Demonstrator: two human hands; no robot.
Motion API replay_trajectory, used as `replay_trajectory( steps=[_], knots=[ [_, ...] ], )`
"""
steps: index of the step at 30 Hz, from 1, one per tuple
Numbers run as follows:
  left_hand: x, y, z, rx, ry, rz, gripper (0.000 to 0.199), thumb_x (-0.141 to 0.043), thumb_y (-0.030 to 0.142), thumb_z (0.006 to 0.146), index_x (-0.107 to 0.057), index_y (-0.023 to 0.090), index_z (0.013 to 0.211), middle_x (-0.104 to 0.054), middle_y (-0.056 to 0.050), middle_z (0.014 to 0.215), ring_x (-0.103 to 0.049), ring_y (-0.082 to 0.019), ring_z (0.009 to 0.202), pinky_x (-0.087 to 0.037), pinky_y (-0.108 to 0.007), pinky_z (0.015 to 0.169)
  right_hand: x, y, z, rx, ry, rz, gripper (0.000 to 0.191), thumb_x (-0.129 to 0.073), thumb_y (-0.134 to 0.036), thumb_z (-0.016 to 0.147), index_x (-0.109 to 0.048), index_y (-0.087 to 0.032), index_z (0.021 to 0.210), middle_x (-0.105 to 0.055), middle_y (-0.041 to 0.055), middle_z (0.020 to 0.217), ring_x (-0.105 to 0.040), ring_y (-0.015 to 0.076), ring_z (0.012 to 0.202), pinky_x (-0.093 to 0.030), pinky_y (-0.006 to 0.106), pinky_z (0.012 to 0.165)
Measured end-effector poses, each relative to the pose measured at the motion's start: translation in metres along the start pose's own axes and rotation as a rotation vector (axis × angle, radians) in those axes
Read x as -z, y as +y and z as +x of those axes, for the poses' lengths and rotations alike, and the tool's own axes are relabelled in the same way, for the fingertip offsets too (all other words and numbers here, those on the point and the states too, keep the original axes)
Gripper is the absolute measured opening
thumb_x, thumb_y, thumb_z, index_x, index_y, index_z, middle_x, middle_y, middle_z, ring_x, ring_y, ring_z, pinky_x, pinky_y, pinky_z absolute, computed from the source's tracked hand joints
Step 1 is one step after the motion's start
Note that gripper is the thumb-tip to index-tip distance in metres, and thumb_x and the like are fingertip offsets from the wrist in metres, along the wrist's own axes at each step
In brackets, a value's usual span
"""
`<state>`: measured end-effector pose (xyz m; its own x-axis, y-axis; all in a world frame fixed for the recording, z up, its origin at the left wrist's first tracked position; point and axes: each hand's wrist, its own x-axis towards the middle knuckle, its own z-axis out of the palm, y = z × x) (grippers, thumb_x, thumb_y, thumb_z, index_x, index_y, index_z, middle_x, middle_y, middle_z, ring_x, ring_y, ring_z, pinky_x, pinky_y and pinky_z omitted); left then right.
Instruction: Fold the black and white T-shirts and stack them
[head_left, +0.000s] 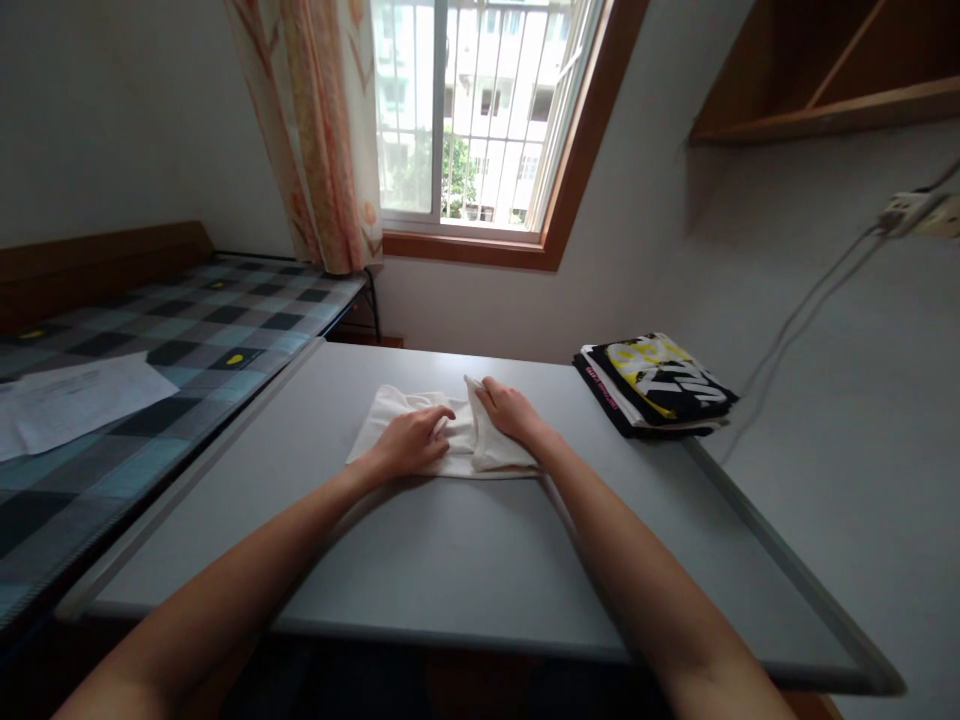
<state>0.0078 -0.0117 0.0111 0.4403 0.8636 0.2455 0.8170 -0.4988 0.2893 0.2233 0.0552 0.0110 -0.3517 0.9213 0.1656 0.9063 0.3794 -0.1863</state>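
A white cloth garment (460,462) lies in a flat, partly folded strip on the table, its right end turned over toward the middle. My left hand (412,440) rests on its left half, fingers apart and slightly curved over the fabric. At the upper edge of the turned-over flap, my right hand (510,408) has its fingers closed on the cloth. The fabric under both palms is hidden. What kind of garment it is cannot be made out.
A stack of folded dark and white shirts (652,385) sits at the table's right back, by the wall. The grey-white table (450,570) adjoins a bed with a checked cover (247,310), where paper sheets (94,400) lie. Cables (814,285) hang from a wall socket on the right.
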Motion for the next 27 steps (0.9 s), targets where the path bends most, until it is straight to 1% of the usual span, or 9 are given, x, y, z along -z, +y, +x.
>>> replay_trajectory(
  steps=[4,7,9,11,14,18,22,25,27],
  knots=[
    [-0.006,0.002,-0.002,-0.094,-0.035,0.058,0.035,-0.057,0.031,0.091,-0.062,0.022,0.124,-0.072,-0.006,0.101,-0.069,-0.025,0.09,-0.05,-0.032,0.078,-0.001,-0.006,0.0,-0.009,-0.009,-0.075,0.034,-0.033,-0.036,0.106,-0.061,-0.019,0.115,-0.07,0.0121,0.112,-0.064,0.0244,0.105,-0.039,0.031,0.084],
    [-0.013,-0.002,0.0,-0.103,0.051,0.111,0.036,-0.047,0.044,0.099,-0.064,0.021,0.121,-0.07,-0.009,0.108,-0.066,-0.026,0.099,-0.049,-0.037,0.087,0.002,-0.008,-0.003,-0.011,0.052,-0.127,0.033,-0.043,-0.037,0.103,-0.064,-0.019,0.12,-0.067,0.0135,0.12,-0.059,0.0263,0.113,-0.037,0.036,0.094],
    [-0.017,-0.007,0.001,-0.095,0.122,0.15,0.037,-0.041,0.043,0.102,-0.065,0.021,0.121,-0.068,-0.011,0.116,-0.063,-0.027,0.109,-0.045,-0.041,0.097,0.006,-0.008,-0.008,-0.017,0.117,-0.105,0.035,-0.043,-0.039,0.103,-0.064,-0.021,0.124,-0.066,0.0127,0.123,-0.058,0.0259,0.114,-0.036,0.037,0.097],
    [-0.021,-0.013,0.002,-0.078,0.144,0.186,0.04,-0.042,0.044,0.101,-0.063,0.022,0.127,-0.062,-0.012,0.131,-0.055,-0.03,0.124,-0.037,-0.047,0.107,0.008,-0.008,-0.015,-0.009,0.144,-0.073,0.038,-0.04,-0.042,0.103,-0.065,-0.022,0.125,-0.065,0.012,0.126,-0.058,0.0249,0.115,-0.036,0.037,0.099],
    [-0.027,-0.019,0.002,0.006,0.073,0.217,0.053,-0.044,0.053,0.098,-0.053,0.025,0.142,-0.048,-0.012,0.151,-0.042,-0.038,0.138,-0.027,-0.057,0.113,0.001,-0.009,-0.028,0.017,0.106,-0.069,0.045,-0.038,-0.049,0.103,-0.061,-0.024,0.133,-0.06,0.0108,0.138,-0.052,0.0256,0.126,-0.033,0.039,0.106],
    [-0.031,-0.02,-0.001,0.101,-0.01,0.222,0.068,-0.043,0.063,0.095,-0.04,0.028,0.153,-0.038,-0.012,0.158,-0.035,-0.044,0.142,-0.021,-0.063,0.115,-0.016,-0.015,-0.038,-0.031,0.021,-0.151,0.056,-0.034,-0.053,0.102,-0.05,-0.023,0.146,-0.052,0.0128,0.149,-0.041,0.0302,0.138,-0.024,0.048,0.114],
    [-0.032,-0.023,0.0,0.053,-0.023,0.229,0.066,-0.038,0.063,0.097,-0.037,0.03,0.154,-0.036,-0.01,0.16,-0.03,-0.041,0.146,-0.013,-0.066,0.117,-0.022,-0.017,-0.038,-0.046,0.022,-0.164,0.058,-0.031,-0.053,0.102,-0.048,-0.023,0.149,-0.049,0.0135,0.15,-0.037,0.0304,0.142,-0.021,0.049,0.116],
    [-0.029,-0.027,0.005,0.012,-0.063,0.222,0.065,-0.036,0.061,0.099,-0.035,0.029,0.155,-0.035,-0.009,0.16,-0.029,-0.038,0.147,-0.014,-0.064,0.118,-0.02,-0.013,-0.034,-0.056,0.026,-0.157,0.056,-0.033,-0.052,0.102,-0.047,-0.025,0.149,-0.049,0.0115,0.151,-0.037,0.0299,0.143,-0.021,0.049,0.117],
    [-0.025,-0.031,0.008,0.005,-0.052,0.22,0.063,-0.034,0.058,0.1,-0.036,0.026,0.155,-0.035,-0.009,0.16,-0.029,-0.035,0.148,-0.017,-0.059,0.119,-0.019,-0.009,-0.032,-0.069,0.037,-0.155,0.054,-0.034,-0.051,0.102,-0.049,-0.026,0.148,-0.049,0.0097,0.151,-0.037,0.0289,0.143,-0.021,0.048,0.117]
  ],
)
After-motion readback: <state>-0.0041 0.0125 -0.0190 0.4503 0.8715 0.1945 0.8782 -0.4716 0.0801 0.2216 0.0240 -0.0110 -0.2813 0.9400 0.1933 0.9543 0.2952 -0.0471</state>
